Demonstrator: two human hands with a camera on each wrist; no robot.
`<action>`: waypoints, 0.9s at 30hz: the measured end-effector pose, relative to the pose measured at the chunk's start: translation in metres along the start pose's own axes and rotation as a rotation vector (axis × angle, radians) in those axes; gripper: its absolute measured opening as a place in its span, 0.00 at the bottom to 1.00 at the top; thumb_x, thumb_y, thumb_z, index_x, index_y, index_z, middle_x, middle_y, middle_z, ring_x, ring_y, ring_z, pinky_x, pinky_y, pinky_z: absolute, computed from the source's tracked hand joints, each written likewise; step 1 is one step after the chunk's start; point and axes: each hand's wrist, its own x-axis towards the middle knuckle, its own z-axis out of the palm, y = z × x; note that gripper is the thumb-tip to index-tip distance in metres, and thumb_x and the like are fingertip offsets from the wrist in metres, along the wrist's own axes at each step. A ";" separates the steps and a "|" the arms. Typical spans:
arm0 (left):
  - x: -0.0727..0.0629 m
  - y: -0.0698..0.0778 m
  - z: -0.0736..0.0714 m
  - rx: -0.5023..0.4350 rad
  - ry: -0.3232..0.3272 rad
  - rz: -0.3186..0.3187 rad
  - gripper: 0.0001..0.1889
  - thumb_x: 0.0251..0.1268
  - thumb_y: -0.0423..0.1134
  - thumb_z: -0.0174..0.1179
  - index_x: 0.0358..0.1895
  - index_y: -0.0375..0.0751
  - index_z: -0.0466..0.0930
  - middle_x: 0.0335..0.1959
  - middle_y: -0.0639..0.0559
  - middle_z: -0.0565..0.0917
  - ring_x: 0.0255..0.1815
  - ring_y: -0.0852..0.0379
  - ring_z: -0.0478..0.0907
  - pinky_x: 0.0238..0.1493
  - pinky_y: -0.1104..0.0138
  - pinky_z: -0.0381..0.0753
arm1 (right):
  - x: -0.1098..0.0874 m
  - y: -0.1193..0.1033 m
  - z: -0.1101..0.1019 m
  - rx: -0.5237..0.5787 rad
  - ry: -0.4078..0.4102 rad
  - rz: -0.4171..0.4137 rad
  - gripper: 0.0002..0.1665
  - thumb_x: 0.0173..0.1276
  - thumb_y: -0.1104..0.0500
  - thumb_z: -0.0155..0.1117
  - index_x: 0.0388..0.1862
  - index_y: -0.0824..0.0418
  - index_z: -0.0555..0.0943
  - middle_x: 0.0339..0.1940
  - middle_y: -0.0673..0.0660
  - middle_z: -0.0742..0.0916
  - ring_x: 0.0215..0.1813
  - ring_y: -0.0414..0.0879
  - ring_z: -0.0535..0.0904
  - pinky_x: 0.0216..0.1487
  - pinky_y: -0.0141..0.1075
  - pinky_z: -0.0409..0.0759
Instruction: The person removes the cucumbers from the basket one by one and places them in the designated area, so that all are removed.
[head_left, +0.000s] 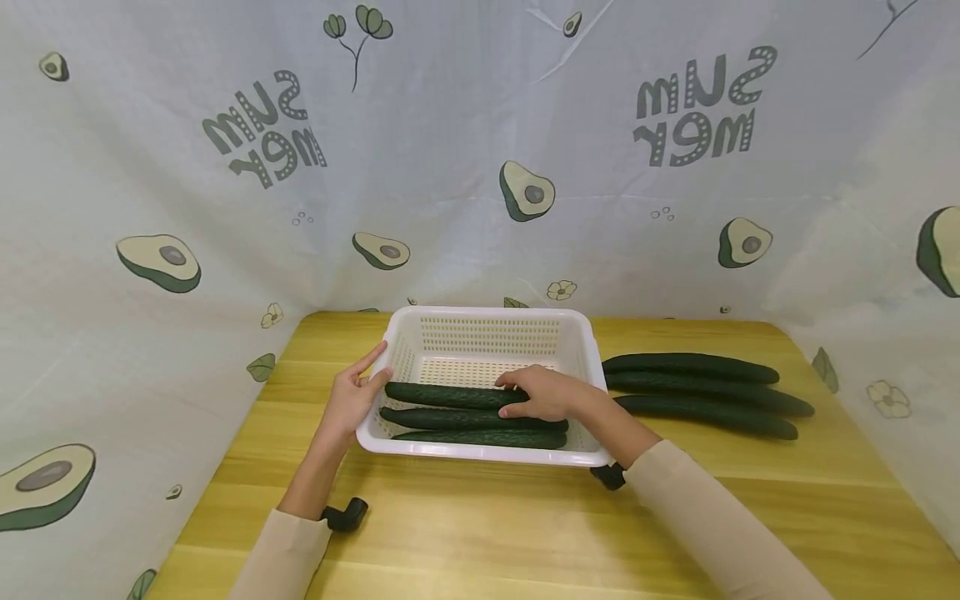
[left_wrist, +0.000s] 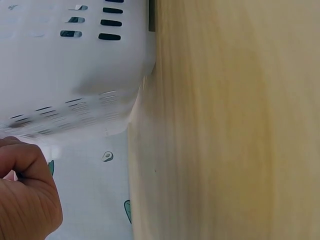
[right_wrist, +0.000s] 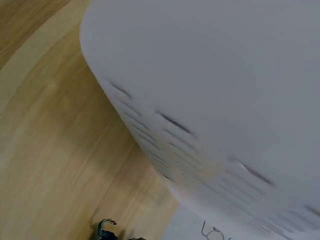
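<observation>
A white slotted plastic basket (head_left: 480, 452) stands on the table with three dark green cucumbers lying lengthwise along its near side. My left hand (head_left: 352, 404) grips the basket's left rim, thumb over the edge; the left wrist view has its curled fingers (left_wrist: 22, 160) beside the slotted wall. Inside the basket, my right hand (head_left: 546, 393) pinches the rearmost cucumber (head_left: 442, 396) near its right end, thumb on the near side and fingers on the far side. In front of it lie the middle cucumber (head_left: 450, 418) and the nearest cucumber (head_left: 480, 438). Basket walls fill most of the right wrist view, hiding that hand.
Three more cucumbers (head_left: 690, 383) lie side by side on the wooden table (head_left: 465, 533), right of the basket, partly behind the right forearm. A white curtain (head_left: 450, 167) printed with avocados surrounds the table at the back and sides.
</observation>
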 end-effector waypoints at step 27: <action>-0.001 0.000 0.000 0.003 0.007 0.007 0.27 0.78 0.42 0.59 0.76 0.63 0.69 0.27 0.48 0.90 0.30 0.53 0.88 0.36 0.62 0.90 | 0.003 -0.002 -0.001 0.033 0.012 -0.048 0.25 0.76 0.48 0.66 0.66 0.58 0.79 0.61 0.59 0.86 0.64 0.56 0.81 0.64 0.51 0.80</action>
